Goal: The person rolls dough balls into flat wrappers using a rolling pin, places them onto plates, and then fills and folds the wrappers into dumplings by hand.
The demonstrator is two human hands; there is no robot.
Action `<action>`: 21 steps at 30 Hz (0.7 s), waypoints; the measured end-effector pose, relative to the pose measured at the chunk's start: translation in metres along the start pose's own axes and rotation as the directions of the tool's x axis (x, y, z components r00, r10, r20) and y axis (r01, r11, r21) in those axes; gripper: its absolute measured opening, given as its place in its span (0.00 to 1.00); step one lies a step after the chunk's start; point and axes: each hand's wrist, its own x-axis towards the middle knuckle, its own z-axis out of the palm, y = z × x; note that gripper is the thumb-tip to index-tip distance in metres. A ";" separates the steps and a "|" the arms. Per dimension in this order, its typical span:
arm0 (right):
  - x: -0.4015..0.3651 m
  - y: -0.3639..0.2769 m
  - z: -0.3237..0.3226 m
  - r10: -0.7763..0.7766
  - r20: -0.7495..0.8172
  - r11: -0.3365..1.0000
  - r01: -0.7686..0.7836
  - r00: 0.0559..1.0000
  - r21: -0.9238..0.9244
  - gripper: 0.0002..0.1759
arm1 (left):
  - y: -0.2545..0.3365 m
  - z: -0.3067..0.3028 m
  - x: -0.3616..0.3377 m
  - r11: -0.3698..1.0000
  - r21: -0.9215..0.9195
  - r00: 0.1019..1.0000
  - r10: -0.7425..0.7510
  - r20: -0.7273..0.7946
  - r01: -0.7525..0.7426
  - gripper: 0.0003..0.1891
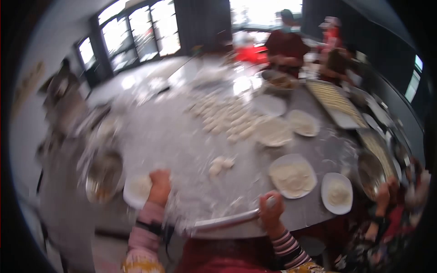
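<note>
My right hand (271, 214) is wrapped round the end of a pale rolling pin (227, 219), which lies along the table's near edge and points left. My left hand (160, 185) is closed at the right rim of a white plate of flour (135, 190); whether anything is inside the fingers is hidden. Between and beyond my hands, a few small dough pieces (221, 165) sit on the floury table (191, 182). Right of my right hand stands a square white plate with flour (292, 176). The view is blurred by motion.
Many dough pieces (232, 118) lie in rows farther back. Metal bowls stand left (104, 177) and right (371, 170). A smaller white plate (337, 193) is at the right edge, with trays (334, 102) behind. Another person's hand (384, 193) is at right; people stand at the back.
</note>
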 end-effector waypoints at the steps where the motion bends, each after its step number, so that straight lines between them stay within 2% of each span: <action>1: -0.005 0.001 0.003 0.089 -0.003 0.992 -0.089 0.996 0.095 0.12 | -0.003 0.015 0.004 1.000 -0.013 0.995 -0.015 -0.096 0.014 0.04; 2: -0.007 0.003 0.006 0.180 -0.002 0.968 -0.177 0.984 0.177 0.12 | -0.004 0.013 -0.002 0.998 -0.047 0.989 -0.039 -0.143 0.033 0.04; 3: -0.013 0.005 0.009 0.152 0.073 0.963 -0.164 0.986 0.213 0.12 | -0.003 0.008 -0.008 0.998 -0.057 0.956 -0.053 -0.289 0.038 0.06; 4: -0.021 0.010 0.011 0.246 0.076 0.931 -0.258 0.966 0.258 0.12 | -0.002 0.015 -0.009 0.994 -0.027 0.935 -0.110 -0.337 0.107 0.05; 5: -0.022 0.017 0.007 0.347 0.050 0.893 -0.346 0.937 0.288 0.12 | 0.001 0.026 -0.009 0.992 -0.026 0.930 -0.126 -0.344 0.124 0.14; 6: -0.021 0.020 0.006 0.336 0.044 0.899 -0.334 0.941 0.283 0.12 | 0.003 0.020 -0.016 0.991 -0.037 0.927 -0.130 -0.351 0.125 0.14; 8: -0.020 0.021 0.008 0.242 0.024 0.928 -0.239 0.970 0.284 0.12 | 0.006 -0.005 -0.046 0.980 -0.188 0.900 -0.139 -0.414 0.065 0.33; 9: -0.020 0.020 0.008 0.244 0.016 0.932 -0.239 0.970 0.271 0.12 | 0.005 -0.011 -0.054 0.981 -0.187 0.899 -0.135 -0.417 0.061 0.33; 11: -0.019 0.021 0.014 0.216 0.002 0.935 -0.207 0.976 0.287 0.10 | 0.003 -0.017 -0.071 0.925 -0.380 0.833 -0.221 -0.506 0.015 0.43; 12: -0.020 0.023 0.012 0.184 -0.012 0.941 -0.172 0.983 0.291 0.09 | 0.000 -0.016 -0.075 0.923 -0.384 0.846 -0.202 -0.493 -0.003 0.43; 14: -0.018 0.019 0.010 0.174 -0.010 0.958 -0.167 0.985 0.234 0.08 | -0.007 -0.005 -0.081 0.893 -0.450 0.789 -0.263 -0.555 -0.019 0.43; 16: -0.006 0.011 0.007 0.020 -0.051 0.992 -0.014 0.998 0.123 0.08 | -0.008 -0.013 -0.092 0.888 -0.451 0.895 -0.268 -0.358 0.086 0.44; 18: -0.015 0.013 0.005 0.160 0.025 0.963 -0.161 0.987 0.216 0.09 | -0.002 -0.029 -0.105 0.916 -0.371 0.792 -0.110 -0.600 -0.154 0.44; 19: -0.017 0.014 0.005 0.164 0.031 0.959 -0.167 0.986 0.228 0.09 | 0.002 -0.038 -0.114 0.930 -0.349 0.846 -0.089 -0.525 -0.119 0.43; 21: -0.014 0.015 0.010 0.150 0.032 0.961 -0.153 0.988 0.228 0.09 | -0.011 -0.027 -0.108 0.957 -0.287 0.648 -0.195 -0.736 -0.037 0.40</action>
